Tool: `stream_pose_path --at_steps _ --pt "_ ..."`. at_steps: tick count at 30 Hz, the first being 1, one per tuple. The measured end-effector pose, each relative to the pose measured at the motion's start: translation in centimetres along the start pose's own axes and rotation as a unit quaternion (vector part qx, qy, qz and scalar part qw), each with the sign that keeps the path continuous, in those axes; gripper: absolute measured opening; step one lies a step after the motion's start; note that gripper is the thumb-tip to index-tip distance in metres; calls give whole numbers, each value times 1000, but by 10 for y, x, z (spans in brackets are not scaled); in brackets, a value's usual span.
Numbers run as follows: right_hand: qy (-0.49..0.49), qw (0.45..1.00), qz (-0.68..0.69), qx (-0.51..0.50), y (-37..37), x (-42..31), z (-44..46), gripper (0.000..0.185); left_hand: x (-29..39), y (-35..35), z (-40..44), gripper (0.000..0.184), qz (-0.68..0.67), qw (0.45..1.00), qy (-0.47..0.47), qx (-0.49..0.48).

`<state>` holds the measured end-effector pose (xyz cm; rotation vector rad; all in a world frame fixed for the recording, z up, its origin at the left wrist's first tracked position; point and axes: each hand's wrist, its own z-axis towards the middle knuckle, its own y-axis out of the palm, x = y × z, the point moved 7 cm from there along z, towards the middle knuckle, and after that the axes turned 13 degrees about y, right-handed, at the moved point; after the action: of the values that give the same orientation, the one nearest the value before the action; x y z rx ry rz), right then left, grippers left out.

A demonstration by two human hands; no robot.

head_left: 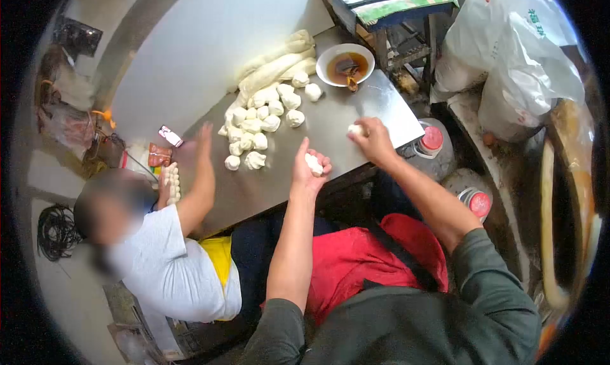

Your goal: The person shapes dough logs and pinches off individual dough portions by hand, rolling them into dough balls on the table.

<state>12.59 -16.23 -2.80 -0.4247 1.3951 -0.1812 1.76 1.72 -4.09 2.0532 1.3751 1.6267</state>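
My left hand is palm up near the table's front edge, its fingers curled round a piece of white dough. To its right, my right hand is above the metal table, with a small white dough piece between thumb and fingers. Several dough lumps lie beyond my left hand, up to long dough rolls at the back. One lump sits a little apart, nearest my hands. A white bowl of brown liquid, with something dark in it, stands behind my right hand.
At the left, a co-worker in a white shirt reaches over the table beside a row of small dough pieces. A phone lies beyond. Red-lidded containers stand at the right, below plastic bags. A small stand is behind.
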Motion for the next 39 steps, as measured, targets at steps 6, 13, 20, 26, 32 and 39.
stream_pose_path --at_steps 6,13,20,26,32,39 --pt "-21 993 81 -87 13 -75 -46 43 16 -15 -13 17 9 999 38 1" --pt "-190 974 -1 -121 15 -121 -85 45 32 25 -50 26 78 986 115 -88" --pt "-291 909 -291 -63 10 -149 -125 84 46 15 -60 22 282 914 287 41" --pt "-30 964 -167 -204 27 -107 -93 48 42 51 -99 26 513 748 414 75" --pt "-65 965 -209 -145 43 -93 -91 18 46 53 -87 32 522 740 424 3" --pt "-102 943 -304 -86 56 -122 -101 27 58 -4 -28 37 543 771 313 110"
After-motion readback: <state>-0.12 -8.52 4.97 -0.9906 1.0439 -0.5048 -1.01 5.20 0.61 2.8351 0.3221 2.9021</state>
